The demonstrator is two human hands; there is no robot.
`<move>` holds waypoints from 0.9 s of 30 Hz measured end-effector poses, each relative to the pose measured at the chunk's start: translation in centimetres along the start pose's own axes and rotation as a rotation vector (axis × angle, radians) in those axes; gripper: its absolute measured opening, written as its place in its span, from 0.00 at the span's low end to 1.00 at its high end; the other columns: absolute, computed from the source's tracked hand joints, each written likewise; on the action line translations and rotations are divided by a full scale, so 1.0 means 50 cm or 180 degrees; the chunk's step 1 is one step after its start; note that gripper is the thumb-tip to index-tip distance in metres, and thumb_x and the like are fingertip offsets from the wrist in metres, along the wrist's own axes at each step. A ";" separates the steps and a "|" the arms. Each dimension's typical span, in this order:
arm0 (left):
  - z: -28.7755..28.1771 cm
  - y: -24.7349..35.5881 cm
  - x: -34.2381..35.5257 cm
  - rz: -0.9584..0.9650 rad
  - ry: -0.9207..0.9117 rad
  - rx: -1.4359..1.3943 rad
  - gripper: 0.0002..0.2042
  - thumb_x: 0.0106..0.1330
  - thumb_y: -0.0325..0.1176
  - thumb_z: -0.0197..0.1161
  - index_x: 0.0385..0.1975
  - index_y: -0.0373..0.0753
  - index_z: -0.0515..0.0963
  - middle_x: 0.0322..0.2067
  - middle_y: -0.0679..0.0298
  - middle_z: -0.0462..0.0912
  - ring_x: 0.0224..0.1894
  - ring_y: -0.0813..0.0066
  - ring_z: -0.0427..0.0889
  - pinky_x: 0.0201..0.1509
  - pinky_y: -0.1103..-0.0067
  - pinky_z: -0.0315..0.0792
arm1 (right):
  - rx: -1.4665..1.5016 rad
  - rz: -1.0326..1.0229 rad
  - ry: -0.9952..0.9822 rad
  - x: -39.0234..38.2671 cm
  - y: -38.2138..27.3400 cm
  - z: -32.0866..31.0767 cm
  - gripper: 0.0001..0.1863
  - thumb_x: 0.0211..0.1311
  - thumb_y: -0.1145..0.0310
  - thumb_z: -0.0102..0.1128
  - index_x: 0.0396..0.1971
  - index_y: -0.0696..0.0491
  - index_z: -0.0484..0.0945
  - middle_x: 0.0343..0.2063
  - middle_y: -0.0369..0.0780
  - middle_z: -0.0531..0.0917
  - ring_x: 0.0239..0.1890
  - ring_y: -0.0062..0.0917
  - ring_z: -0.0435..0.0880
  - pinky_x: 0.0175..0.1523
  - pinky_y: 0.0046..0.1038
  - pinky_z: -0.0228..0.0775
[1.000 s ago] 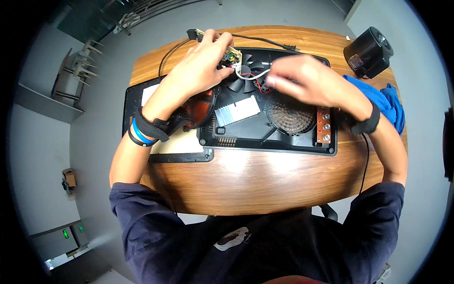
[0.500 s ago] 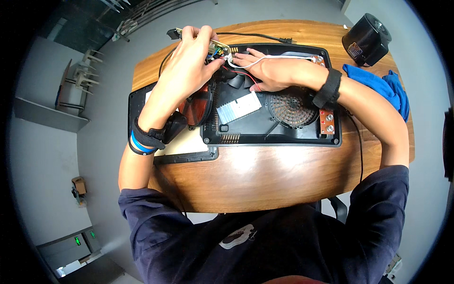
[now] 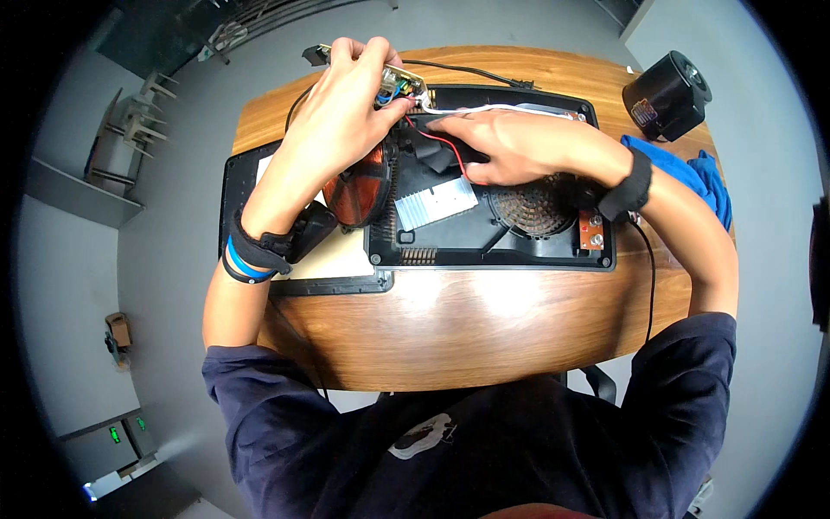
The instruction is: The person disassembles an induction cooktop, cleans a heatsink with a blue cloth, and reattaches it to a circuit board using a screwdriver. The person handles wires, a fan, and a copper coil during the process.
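Black plastic forms the casing (image 3: 501, 257), wide and shallow, its long axis from left to right; above its far left corner our left hand (image 3: 346, 108) grips a circuit board (image 3: 403, 82) between thumb and fingers; this board is narrow and tilted, its long axis going from far left to near right, the nearer end pointing toward the casing; inside the casing, our right hand (image 3: 510, 147) lies palm down over a dark-bladed fan (image 3: 435, 158), thumb and index finger apart; whether its hidden fingers hold something, we cannot tell; near the casing's middle we see a ridged silver heat sink (image 3: 437, 205); beside its left edge, a round copper coil (image 3: 356, 192).
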State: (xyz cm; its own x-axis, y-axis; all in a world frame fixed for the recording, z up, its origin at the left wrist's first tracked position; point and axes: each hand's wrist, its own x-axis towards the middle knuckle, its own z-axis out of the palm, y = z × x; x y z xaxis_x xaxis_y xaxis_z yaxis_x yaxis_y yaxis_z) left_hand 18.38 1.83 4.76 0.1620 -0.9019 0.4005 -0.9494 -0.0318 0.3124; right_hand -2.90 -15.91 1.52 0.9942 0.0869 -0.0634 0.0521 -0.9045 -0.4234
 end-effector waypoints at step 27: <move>0.052 0.086 -0.011 0.0445 -0.0580 0.0235 0.26 0.71 0.30 0.78 0.68 0.41 0.80 0.76 0.49 0.76 0.73 0.39 0.81 0.76 0.57 0.78 | 0.3568 0.1681 0.0044 -0.239 0.060 -0.004 0.21 0.89 0.69 0.57 0.75 0.54 0.75 0.55 0.43 0.90 0.45 0.24 0.93 0.49 0.28 0.96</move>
State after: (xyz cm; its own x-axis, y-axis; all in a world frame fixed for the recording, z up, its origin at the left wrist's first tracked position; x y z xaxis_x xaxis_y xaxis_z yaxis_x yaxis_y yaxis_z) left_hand 13.49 1.08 3.67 -0.0173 -0.9623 0.2713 -0.9774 0.0735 0.1983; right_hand -14.61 -19.76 1.18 0.8703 -0.1901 -0.4544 -0.4576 0.0294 -0.8887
